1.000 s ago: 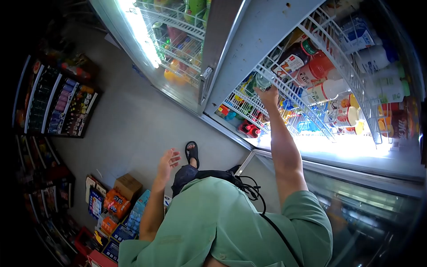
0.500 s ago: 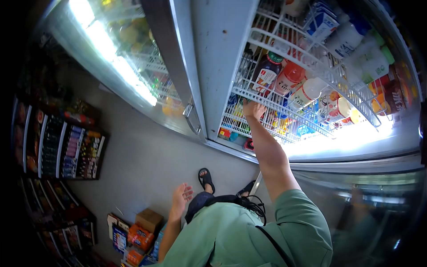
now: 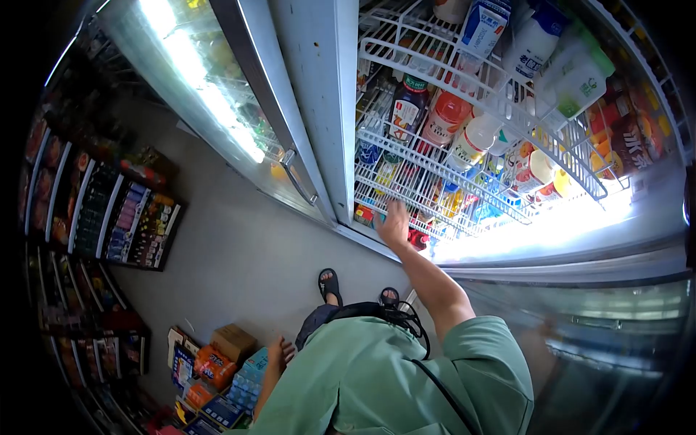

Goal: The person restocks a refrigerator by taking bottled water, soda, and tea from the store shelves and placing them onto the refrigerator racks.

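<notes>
My right hand [image 3: 393,226] reaches to the lower front of an open drinks fridge. Its fingers are stretched out with the thumb apart, and no item shows in it. Behind the fingers is a white wire shelf [image 3: 435,154]; touch cannot be told. Above the hand stand a dark bottle with a green cap [image 3: 406,110], a pink drink bottle [image 3: 444,122] and a white-capped bottle [image 3: 473,143]. Red packaging [image 3: 417,240] lies just beside my wrist. My left hand [image 3: 280,353] hangs low by my side, fingers loosely apart and holding nothing visible.
A glass fridge door with a metal handle [image 3: 299,177] stands at the left. Another glass door [image 3: 580,341] is at the lower right. A cardboard box [image 3: 233,342] and orange packs [image 3: 214,366] sit on the floor. Stocked shelves [image 3: 109,217] line the far left.
My right hand has moved down and slightly left, from the middle wire shelf to the lower shelf front. My left hand has dropped lower and closer to my body. The view has shifted.
</notes>
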Motion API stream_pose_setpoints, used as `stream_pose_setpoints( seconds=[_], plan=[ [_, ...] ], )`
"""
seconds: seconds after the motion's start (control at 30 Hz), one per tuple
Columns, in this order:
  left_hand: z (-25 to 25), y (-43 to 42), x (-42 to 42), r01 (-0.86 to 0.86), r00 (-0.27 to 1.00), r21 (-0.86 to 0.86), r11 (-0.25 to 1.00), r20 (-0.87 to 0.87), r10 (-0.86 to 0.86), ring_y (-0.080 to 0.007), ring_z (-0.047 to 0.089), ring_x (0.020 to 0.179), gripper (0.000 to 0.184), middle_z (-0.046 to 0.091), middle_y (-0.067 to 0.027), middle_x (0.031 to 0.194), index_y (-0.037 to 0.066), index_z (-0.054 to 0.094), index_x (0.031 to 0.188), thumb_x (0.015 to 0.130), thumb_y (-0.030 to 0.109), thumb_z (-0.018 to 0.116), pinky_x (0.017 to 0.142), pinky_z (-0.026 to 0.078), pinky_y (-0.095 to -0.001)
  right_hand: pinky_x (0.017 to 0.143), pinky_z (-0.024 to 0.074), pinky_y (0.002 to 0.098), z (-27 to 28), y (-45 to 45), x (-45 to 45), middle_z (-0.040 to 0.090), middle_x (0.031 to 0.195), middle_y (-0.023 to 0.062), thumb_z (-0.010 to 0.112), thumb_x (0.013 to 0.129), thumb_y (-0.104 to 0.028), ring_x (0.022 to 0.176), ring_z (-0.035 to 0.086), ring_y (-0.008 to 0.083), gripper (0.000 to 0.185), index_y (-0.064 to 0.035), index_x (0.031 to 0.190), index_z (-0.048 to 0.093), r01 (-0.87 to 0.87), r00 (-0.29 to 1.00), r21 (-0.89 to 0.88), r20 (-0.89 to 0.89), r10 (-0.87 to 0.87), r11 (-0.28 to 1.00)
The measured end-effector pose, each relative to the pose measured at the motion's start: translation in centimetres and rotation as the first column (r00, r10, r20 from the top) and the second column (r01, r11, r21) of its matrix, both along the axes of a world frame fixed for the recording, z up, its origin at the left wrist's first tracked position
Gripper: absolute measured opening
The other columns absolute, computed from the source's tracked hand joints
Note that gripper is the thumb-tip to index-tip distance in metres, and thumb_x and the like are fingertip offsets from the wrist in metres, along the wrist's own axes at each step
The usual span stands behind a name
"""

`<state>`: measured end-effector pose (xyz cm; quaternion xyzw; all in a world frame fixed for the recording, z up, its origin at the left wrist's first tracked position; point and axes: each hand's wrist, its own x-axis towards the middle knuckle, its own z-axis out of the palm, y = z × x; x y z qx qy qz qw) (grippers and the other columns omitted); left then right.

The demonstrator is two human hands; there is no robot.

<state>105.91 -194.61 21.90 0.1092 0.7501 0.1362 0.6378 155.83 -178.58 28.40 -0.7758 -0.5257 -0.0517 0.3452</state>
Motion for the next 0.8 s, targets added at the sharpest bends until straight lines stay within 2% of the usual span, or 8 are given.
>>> stream_pose_setpoints(
  seconds=[0.1, 0.13, 0.2, 0.47, 0.63, 0.7, 0.73, 0.8],
  plan=[
    [-3.6, -6.5, -2.3, 0.32, 0.947, 0.257, 0.912, -0.119, -0.299, -0.0273, 0.063, 0.086, 0.041, 0.062, -0.0156, 0.107, 0.006, 0.054, 0.117, 0.091, 0.037, 0.051, 0.074, 0.048, -0.0411, 0.075, 0.0412, 0.0456, 2.1, 5.1, 5.1, 0.056, 0.091, 0.0135, 0.072, 0.074, -0.026, 0.088, 0.055, 0.0321, 0.052, -0.0014, 0.113, 0.048, 0.231, 0.962, 0.07, -0.166, -0.217, 0.97],
    [-3.5, -7.8, -2.3, 0.516, 0.854, 0.297, 0.804, -0.248, -0.457, -0.0271, 0.063, 0.085, 0.04, 0.062, -0.0151, 0.105, 0.006, 0.054, 0.116, 0.091, 0.037, 0.052, 0.073, 0.048, -0.0412, 0.084, 0.0404, 0.0517, 4.6, 6.8, 6.5, 0.055, 0.109, 0.0226, 0.07, 0.072, -0.031, 0.1, 0.052, 0.0383, 0.052, 0.0006, 0.109, 0.051, 0.257, 0.933, -0.158, -0.216, -0.287, 0.953],
    [-3.1, -10.0, -2.2, 0.731, 0.677, 0.29, 0.618, -0.418, -0.605, -0.0267, 0.062, 0.084, 0.038, 0.062, -0.014, 0.102, 0.005, 0.055, 0.114, 0.091, 0.036, 0.052, 0.071, 0.048, -0.0414, 0.085, 0.0405, 0.0513, 4.4, 10.6, 8.9, 0.055, 0.11, 0.0226, 0.07, 0.072, -0.031, 0.1, 0.052, 0.0385, 0.052, 0.0006, 0.109, 0.052, 0.225, 0.934, -0.285, -0.208, -0.289, 0.932],
    [-0.3, -10.7, -2.8, 0.91, 0.413, 0.24, 0.337, -0.574, -0.707, -0.025, 0.062, 0.078, 0.032, 0.062, -0.0095, 0.088, 0.004, 0.058, 0.107, 0.09, 0.031, 0.056, 0.062, 0.048, -0.0422, 0.086, 0.0409, 0.0496, -0.8, 17.5, 11.9, 0.056, 0.111, 0.0227, 0.07, 0.072, -0.034, 0.1, 0.053, 0.0395, 0.053, 0.0009, 0.11, 0.054, 0.394, 0.894, -0.259, -0.115, -0.433, 0.882],
    [-0.5, -9.9, -3.4, 0.651, 0.759, 0.337, 0.681, -0.277, -0.589, -0.0228, 0.061, 0.074, 0.029, 0.061, -0.0061, 0.085, 0.006, 0.058, 0.105, 0.089, 0.03, 0.057, 0.057, 0.048, -0.0393, 0.087, 0.0412, 0.0486, -2.1, 18.5, 12.3, 0.057, 0.112, 0.0228, 0.069, 0.072, -0.035, 0.1, 0.053, 0.0402, 0.054, 0.001, 0.11, 0.056, 0.445, 0.879, -0.239, -0.066, -0.472, 0.863],
    [2.1, -6.4, -0.9, 0.265, 0.963, 0.157, 0.951, -0.081, -0.255, -0.0191, 0.06, 0.072, 0.032, 0.061, -0.0061, 0.088, 0.005, 0.056, 0.108, 0.089, 0.032, 0.057, 0.058, 0.048, -0.0332, 0.087, 0.0413, 0.0482, -2.1, 17.9, 12.1, 0.057, 0.112, 0.0228, 0.069, 0.072, -0.036, 0.1, 0.054, 0.0404, 0.054, 0.0011, 0.11, 0.057, 0.452, 0.879, -0.21, -0.06, -0.472, 0.867],
    [3.4, -4.8, 0.1, 0.051, 0.999, 0.033, 0.998, -0.018, -0.051, -0.0172, 0.059, 0.072, 0.034, 0.061, -0.006, 0.09, 0.005, 0.055, 0.109, 0.09, 0.033, 0.057, 0.059, 0.047, -0.0301, 0.087, 0.0414, 0.0479, -2.1, 17.2, 11.7, 0.057, 0.112, 0.0228, 0.069, 0.072, -0.036, 0.1, 0.054, 0.0405, 0.055, 0.0011, 0.11, 0.057, 0.456, 0.88, -0.187, -0.05, -0.473, 0.87],
    [3.6, -3.6, 0.7, 0.031, 0.999, 0.11, 0.993, 0.017, -0.033, -0.0158, 0.058, 0.07, 0.032, 0.061, -0.0064, 0.09, 0.006, 0.053, 0.108, 0.09, 0.032, 0.056, 0.059, 0.047, -0.0309, 0.088, 0.0415, 0.0475, -2.0, 15.2, 10.1, 0.058, 0.112, 0.0229, 0.069, 0.072, -0.037, 0.1, 0.054, 0.0408, 0.055, 0.0012, 0.111, 0.058, 0.446, 0.895, 0.001, -0.001, -0.446, 0.895]
  ],
)
